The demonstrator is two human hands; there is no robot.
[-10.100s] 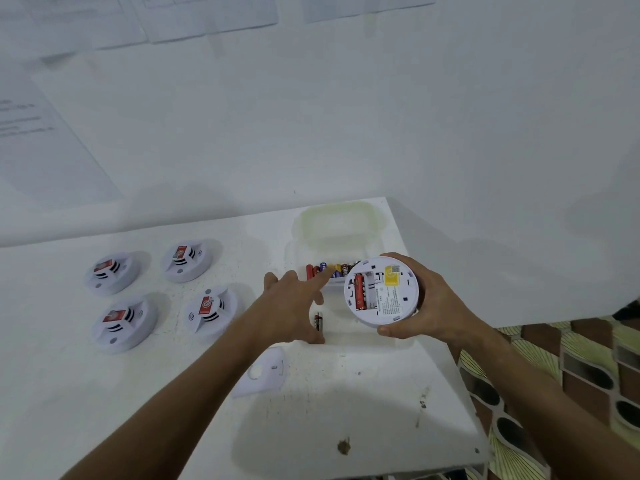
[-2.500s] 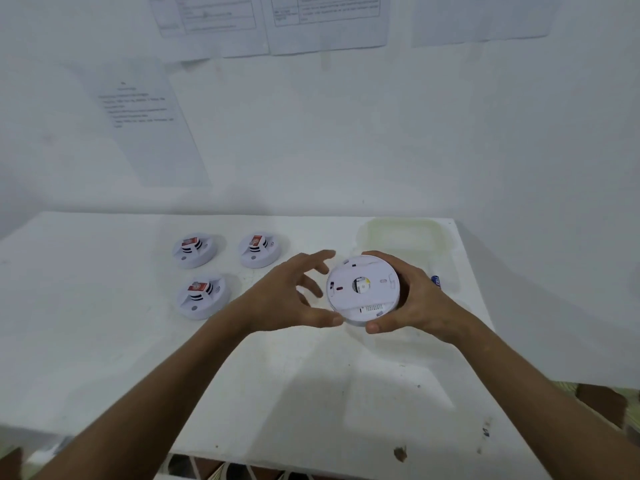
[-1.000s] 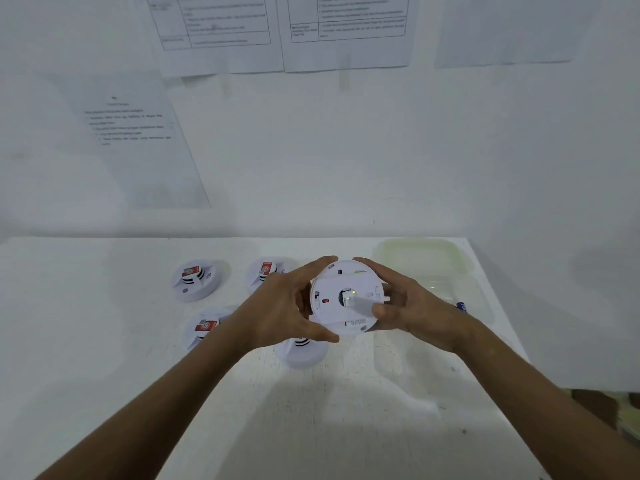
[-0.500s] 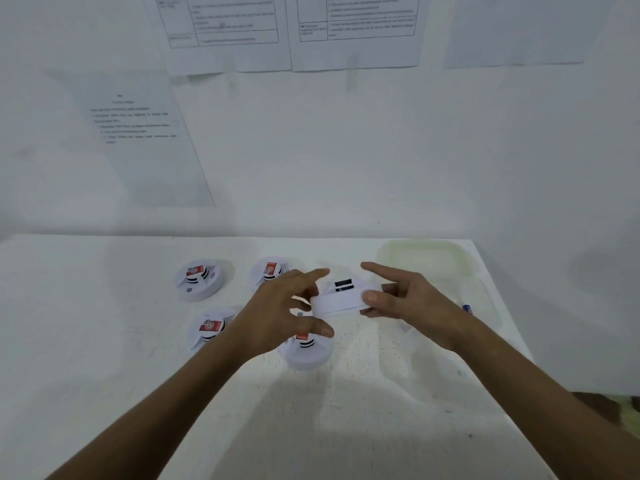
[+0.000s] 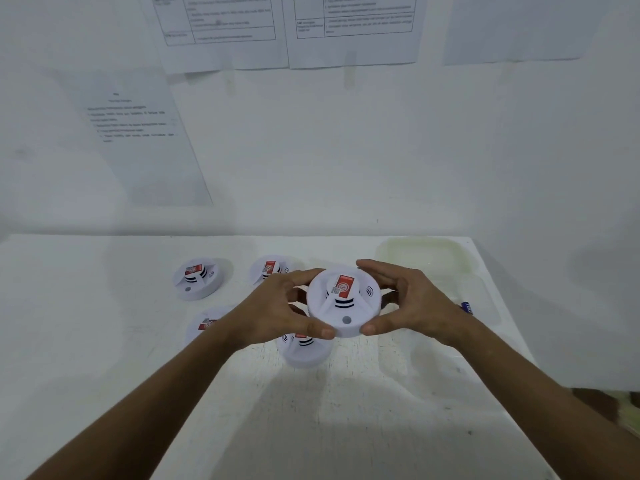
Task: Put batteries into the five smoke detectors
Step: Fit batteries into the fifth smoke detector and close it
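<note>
Where its back faced up a second ago, the smoke detector [image 5: 344, 302], gripped by left hand [image 5: 277, 311] and right hand [image 5: 414, 303], now shows its front.

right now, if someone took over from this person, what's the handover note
Left hand and right hand: both grip the held smoke detector by its rim, above the table, face up, red label showing.
On the table: four other detectors, face up: back left, back middle, front left and one under the hands.
Open plastic container at the back right; one loose battery beside the right wrist.
Done: the held unit looks closed.
Left: set it down. Whether the others hold batteries cannot be told.
</note>
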